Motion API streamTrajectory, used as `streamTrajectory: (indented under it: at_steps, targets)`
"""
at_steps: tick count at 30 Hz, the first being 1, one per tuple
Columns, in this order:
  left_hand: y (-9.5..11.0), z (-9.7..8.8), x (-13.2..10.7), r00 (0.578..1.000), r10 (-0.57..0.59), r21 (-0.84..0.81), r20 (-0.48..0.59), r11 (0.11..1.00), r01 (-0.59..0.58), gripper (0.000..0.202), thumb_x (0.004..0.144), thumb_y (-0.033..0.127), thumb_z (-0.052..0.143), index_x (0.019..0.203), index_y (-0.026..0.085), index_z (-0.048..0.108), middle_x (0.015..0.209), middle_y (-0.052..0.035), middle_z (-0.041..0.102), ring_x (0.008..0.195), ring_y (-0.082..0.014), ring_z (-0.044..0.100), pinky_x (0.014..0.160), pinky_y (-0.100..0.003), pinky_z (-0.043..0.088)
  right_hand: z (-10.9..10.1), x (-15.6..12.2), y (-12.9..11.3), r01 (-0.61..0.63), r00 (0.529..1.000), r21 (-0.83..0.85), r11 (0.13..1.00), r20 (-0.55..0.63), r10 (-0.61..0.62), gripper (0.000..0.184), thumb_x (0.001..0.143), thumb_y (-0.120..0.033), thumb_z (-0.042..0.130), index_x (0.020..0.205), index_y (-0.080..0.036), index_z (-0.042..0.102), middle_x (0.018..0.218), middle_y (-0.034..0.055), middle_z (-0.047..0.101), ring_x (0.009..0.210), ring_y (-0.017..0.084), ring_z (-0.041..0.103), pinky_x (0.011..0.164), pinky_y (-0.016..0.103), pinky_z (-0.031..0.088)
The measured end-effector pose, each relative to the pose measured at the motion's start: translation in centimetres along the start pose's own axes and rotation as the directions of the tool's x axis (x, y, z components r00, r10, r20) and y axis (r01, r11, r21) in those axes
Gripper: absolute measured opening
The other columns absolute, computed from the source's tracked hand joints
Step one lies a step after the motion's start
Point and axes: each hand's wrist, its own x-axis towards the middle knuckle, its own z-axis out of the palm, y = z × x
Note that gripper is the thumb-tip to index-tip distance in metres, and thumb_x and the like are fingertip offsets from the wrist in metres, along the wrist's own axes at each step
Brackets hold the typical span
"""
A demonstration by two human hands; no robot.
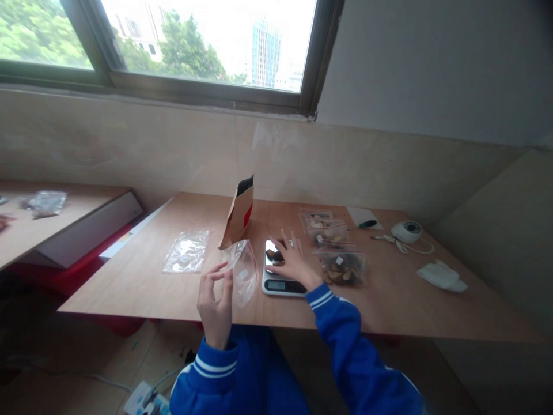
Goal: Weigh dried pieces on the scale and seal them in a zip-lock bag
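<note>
My left hand (216, 302) pinches the rim of an empty clear zip bag (244, 268) and holds it up just over the table's front edge. My right hand (294, 259) lies over the platform of a small white digital scale (280, 283), fingers spread on some dark brown pieces (273, 255) lying there. A brown paper pouch (239, 214) with a red patch stands open behind the scale. Filled zip bags of brown pieces (343, 268) lie right of the scale.
A flat stack of clear bags (186, 251) lies left on the wooden table (389, 305). At the far right are a green-handled tool (368, 223), a white round device with cable (406, 231) and a white cloth (440, 275). Another table (26, 230) stands left.
</note>
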Motion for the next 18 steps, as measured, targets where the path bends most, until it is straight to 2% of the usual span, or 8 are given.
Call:
streamTrajectory:
  at_steps: [2,4,6,8,12,18]
  targets:
    - [-0.4,0.0,0.0,1.000,-0.024,0.003,0.019,1.000,0.024,0.016,0.087,0.033,0.056,0.082,0.018,0.058,0.107,-0.0074,0.066,0.105,-0.0209,0.060,0.090,-0.034,0.045,0.5,0.6,0.5,0.021,1.000,-0.033,0.999,0.000,-0.021,0.083,0.077,-0.058,0.063,0.146,-0.026,0.033,0.156,0.0129,0.023,0.143,0.039,0.013,0.111,0.055,0.019]
    - [-0.7,0.0,0.0,0.998,-0.053,0.002,0.030,0.999,0.053,0.017,0.087,0.035,0.056,0.083,0.018,0.059,0.108,-0.0078,0.066,0.106,-0.0217,0.060,0.090,-0.035,0.045,1.1,0.6,1.0,0.058,0.997,-0.041,0.998,-0.052,-0.060,0.070,0.081,-0.053,0.060,0.141,-0.020,0.043,0.149,0.0155,0.037,0.138,0.036,0.029,0.109,0.050,0.027]
    - [-1.0,0.1,0.0,0.996,-0.083,-0.005,0.041,0.997,0.083,0.019,0.087,0.037,0.055,0.084,0.018,0.060,0.108,-0.0079,0.066,0.106,-0.0221,0.061,0.091,-0.036,0.045,1.6,0.5,1.5,0.085,0.987,-0.042,0.996,-0.134,-0.090,0.053,0.085,-0.044,0.058,0.131,-0.018,0.052,0.141,0.0145,0.046,0.127,0.032,0.043,0.104,0.044,0.034]
    - [-1.1,0.1,0.0,0.993,-0.105,-0.018,0.058,0.994,0.106,0.020,0.087,0.038,0.055,0.085,0.019,0.061,0.107,-0.0079,0.066,0.105,-0.0223,0.061,0.092,-0.036,0.045,2.0,0.4,1.9,0.091,0.974,-0.053,0.994,-0.203,-0.100,0.039,0.087,-0.035,0.056,0.122,-0.019,0.058,0.134,0.0129,0.052,0.116,0.028,0.051,0.098,0.041,0.040]
    - [-1.0,0.3,-0.1,0.987,-0.134,-0.038,0.091,0.990,0.138,0.023,0.087,0.040,0.055,0.086,0.019,0.062,0.106,-0.0079,0.067,0.105,-0.0228,0.062,0.093,-0.037,0.045,2.3,0.7,2.2,0.084,0.960,-0.107,0.991,-0.259,-0.109,0.024,0.088,-0.024,0.054,0.110,-0.021,0.063,0.118,0.0116,0.058,0.104,0.024,0.056,0.090,0.037,0.044]
    - [-0.8,0.8,-0.2,0.968,-0.211,-0.081,0.134,0.971,0.223,0.027,0.087,0.045,0.053,0.087,0.019,0.061,0.106,-0.0080,0.068,0.105,-0.0237,0.062,0.093,-0.037,0.046,2.1,1.3,2.6,0.090,0.947,-0.113,0.989,-0.296,-0.120,0.017,0.088,-0.022,0.053,0.101,-0.020,0.064,0.107,0.0111,0.061,0.098,0.025,0.055,0.086,0.037,0.045]
